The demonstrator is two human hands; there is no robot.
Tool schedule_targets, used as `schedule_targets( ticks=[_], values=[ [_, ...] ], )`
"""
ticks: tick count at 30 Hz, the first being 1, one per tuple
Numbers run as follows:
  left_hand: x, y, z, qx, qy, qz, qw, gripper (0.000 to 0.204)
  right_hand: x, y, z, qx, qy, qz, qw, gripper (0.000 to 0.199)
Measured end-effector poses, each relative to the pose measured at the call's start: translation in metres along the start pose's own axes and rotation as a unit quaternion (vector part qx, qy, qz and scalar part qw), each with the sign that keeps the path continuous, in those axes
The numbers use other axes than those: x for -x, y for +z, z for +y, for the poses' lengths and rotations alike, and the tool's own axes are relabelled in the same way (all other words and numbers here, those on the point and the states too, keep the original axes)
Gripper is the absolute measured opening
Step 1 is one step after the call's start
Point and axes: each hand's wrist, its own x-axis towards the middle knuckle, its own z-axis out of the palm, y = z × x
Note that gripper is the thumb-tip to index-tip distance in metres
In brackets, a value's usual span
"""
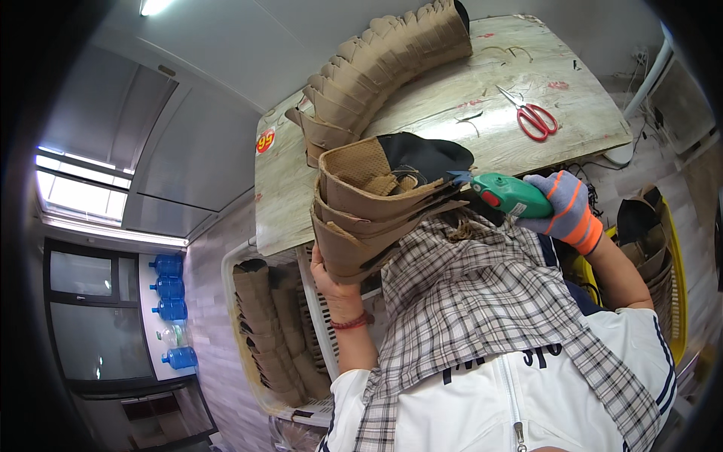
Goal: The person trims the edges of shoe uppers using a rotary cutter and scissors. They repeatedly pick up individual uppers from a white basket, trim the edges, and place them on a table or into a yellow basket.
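My left hand is bare and grips a few nested tan shoe uppers from below, their fingers partly hidden by the material. The top upper has a black lining, and loose threads lie inside its opening. In my right hand, which wears a grey and orange glove, is a green handheld electric cutter with a red button. Its blade tip meets the right edge of the uppers, near the black lining. Behind them, a long curved row of nested tan uppers lies on the table.
Red-handled scissors and thread scraps lie on the table. To the left below stands a white basket full of uppers; a yellow basket holds more at right. Blue water jugs line the left wall.
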Motion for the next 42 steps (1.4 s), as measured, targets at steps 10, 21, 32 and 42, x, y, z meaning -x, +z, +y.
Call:
schedule_targets(
  ticks=[10, 21, 32, 42],
  values=[
    [-0.01, 0.002, -0.016, 0.009, -0.039, -0.041, 0.998, 0.038, -0.002, 0.003, -0.005, -0.03, -0.014, 0.027, 0.999, 0.059],
    [0.037, 0.051, -0.059, -0.441, 0.197, -0.096, 0.87, 0.047, -0.012, 0.012, -0.045, -0.239, 0.114, -0.075, 0.961, 0.051],
    [0.055, 0.034, -0.073, -0.58, 0.328, -0.033, 0.745, 0.027, -0.037, 0.029, -0.048, -0.396, 0.301, -0.104, 0.862, 0.05],
    [0.045, 0.024, -0.058, -0.61, 0.424, 0.039, 0.668, 0.037, -0.054, 0.037, -0.055, -0.375, 0.309, -0.127, 0.865, 0.046]
  ],
)
